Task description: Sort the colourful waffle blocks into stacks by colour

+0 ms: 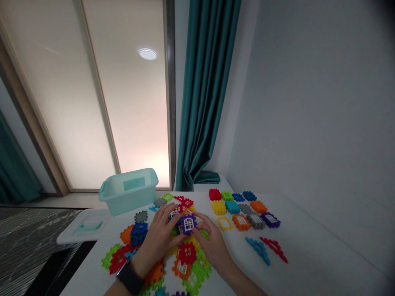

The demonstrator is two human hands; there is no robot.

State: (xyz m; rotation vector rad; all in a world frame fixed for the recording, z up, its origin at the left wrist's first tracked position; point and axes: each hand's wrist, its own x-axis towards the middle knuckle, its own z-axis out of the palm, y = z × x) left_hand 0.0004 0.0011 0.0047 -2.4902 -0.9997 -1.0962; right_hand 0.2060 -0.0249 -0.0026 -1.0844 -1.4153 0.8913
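A purple toothed building block with a white window [189, 224] is held up between my two hands over a loose pile of pieces. My left hand [162, 230], with a dark watch at the wrist, grips its left side between thumb and fingers. Against its right edge, the fingertips of my right hand [211, 240] are pinched. Below lie a red block [187, 253], an orange window block [181, 267] and green pieces [197, 271]. A stack of dark blue blocks [138, 233] stands just left of my left hand. My palms hide part of the pile.
Sorted blocks stand in rows at the right, among them a red stack [214, 194] and a purple window block [270, 220]. Blue [258, 250] and red strips [274, 249] lie nearer. A teal bin [131, 201] and its lid [83, 226] sit at the left.
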